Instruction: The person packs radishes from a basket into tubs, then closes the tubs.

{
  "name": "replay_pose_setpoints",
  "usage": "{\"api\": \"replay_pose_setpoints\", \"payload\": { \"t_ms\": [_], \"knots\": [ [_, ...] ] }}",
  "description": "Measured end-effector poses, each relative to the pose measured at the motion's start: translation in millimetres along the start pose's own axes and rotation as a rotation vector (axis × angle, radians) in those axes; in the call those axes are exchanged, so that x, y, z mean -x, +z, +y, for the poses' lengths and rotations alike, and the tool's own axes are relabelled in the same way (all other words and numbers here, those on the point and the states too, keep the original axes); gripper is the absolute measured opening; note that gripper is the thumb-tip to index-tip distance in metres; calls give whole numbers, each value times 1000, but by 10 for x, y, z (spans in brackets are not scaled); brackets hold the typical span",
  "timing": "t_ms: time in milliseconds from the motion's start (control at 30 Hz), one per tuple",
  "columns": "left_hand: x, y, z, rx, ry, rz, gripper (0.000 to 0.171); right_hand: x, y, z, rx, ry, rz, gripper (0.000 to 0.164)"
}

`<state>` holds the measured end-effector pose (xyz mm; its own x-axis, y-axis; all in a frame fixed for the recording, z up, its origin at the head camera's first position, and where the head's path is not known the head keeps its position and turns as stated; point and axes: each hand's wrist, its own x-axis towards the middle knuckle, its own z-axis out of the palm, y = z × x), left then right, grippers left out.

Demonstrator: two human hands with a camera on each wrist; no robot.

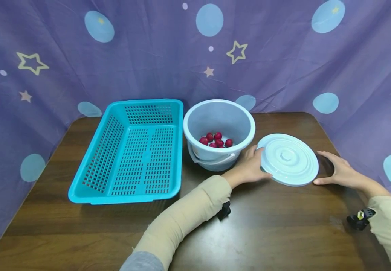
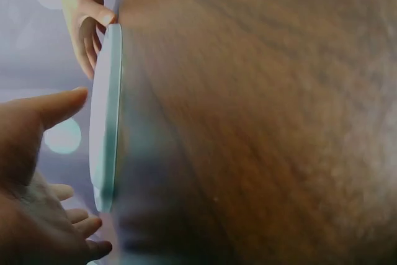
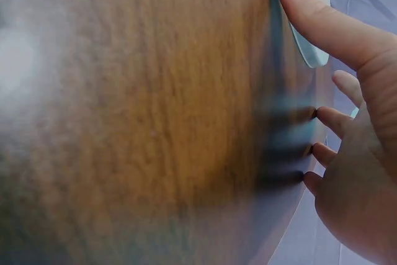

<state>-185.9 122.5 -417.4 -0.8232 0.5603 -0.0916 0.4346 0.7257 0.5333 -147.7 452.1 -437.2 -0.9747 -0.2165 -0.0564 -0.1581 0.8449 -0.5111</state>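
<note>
A round pale-blue bucket lid (image 1: 288, 160), ridged in rings with a small raised centre, lies on the wooden table at right. At its left edge is my left hand (image 1: 249, 165), thumb and fingers spread around the rim. In the left wrist view that thumb stands a little apart from the lid (image 2: 107, 122). My right hand (image 1: 344, 173) is by the lid's right edge, its fingers spread wide. The right wrist view shows the right thumb (image 3: 329, 26) overlapping the lid's edge, while the other fingertips point down at the table.
Left of the lid stands a light-blue bucket (image 1: 220, 103) with its handle hanging at the front and several small red round fruits or vegetables (image 1: 219, 143) at the bottom. A turquoise slotted plastic basket (image 1: 126, 199) sits farther left. Behind the table (image 1: 80, 233) hangs a purple patterned curtain (image 1: 155, 56).
</note>
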Motion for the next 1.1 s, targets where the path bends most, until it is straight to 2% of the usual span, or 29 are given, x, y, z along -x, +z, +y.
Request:
{"api": "replay_pose_setpoints", "payload": {
  "t_ms": [167, 300, 367, 533, 800, 1100],
  "knots": [
    [-28, 37, -79, 20, -18, -41, 102, -61, -1, 7, 9, 7, -48, 112],
    [-89, 111, -135, -23, -10, -32, 106, -101, 27, -44, 14, 31, -89, 116],
    [-110, 135, -147, -23, -31, -33, 110, -106, 41, -58, 31, 48, -101, 118],
    [-109, 103, -133, 38, -89, -49, 116, -95, 46, -67, 52, 64, -109, 119],
    [-133, 105, -139, 177, -99, -29, 106, -58, 72, -58, 29, 38, -69, 114],
    [-162, 112, -131, 236, -112, 27, 100, -38, 79, -75, -3, 20, -41, 114]
  ]
}}
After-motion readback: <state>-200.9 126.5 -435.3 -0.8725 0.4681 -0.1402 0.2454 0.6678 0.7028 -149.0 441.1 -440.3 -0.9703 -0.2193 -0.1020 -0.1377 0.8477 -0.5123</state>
